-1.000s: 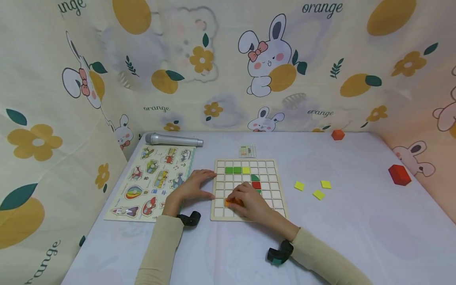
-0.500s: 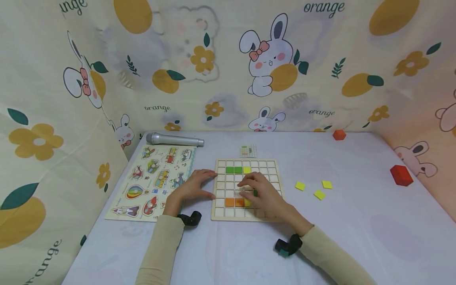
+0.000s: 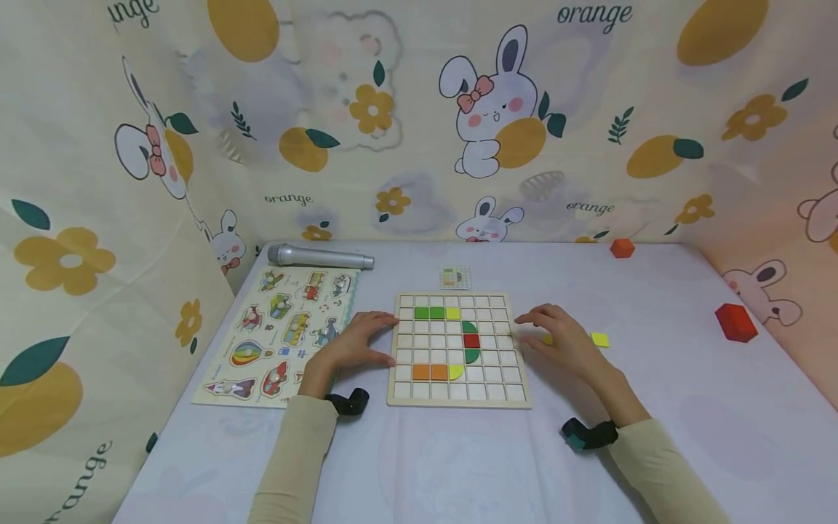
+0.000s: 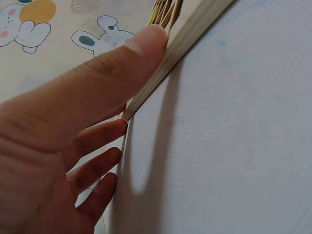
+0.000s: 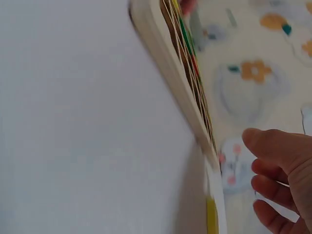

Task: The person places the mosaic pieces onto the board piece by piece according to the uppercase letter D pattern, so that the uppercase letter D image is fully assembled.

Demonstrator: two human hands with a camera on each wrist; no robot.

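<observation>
A wooden grid board (image 3: 421,356) lies on the table with several coloured tiles set in its cells. Green tiles (image 3: 430,313) and a yellow tile (image 3: 452,313) form an upper row. A red tile (image 3: 471,340) sits between two rounded green pieces, and orange tiles (image 3: 431,372) lie beside a rounded yellow piece (image 3: 455,372) lower down. My left hand (image 3: 352,342) rests its thumb and fingertips against the board's left edge. Off the right edge, my right hand (image 3: 564,342) hovers with bent fingers, holding nothing visible, partly covering a yellow tile (image 3: 548,338).
Another loose yellow tile (image 3: 599,340) lies right of that hand. A small pattern card (image 3: 455,277) sits behind the board. A picture puzzle board (image 3: 262,364) and a silver microphone (image 3: 321,257) are at left; red blocks (image 3: 736,322) stand at right.
My right hand has left the orange tiles and moved right, off the board to the loose yellow tiles, uncovering the lower row. The left hand stays at the board's edge.
</observation>
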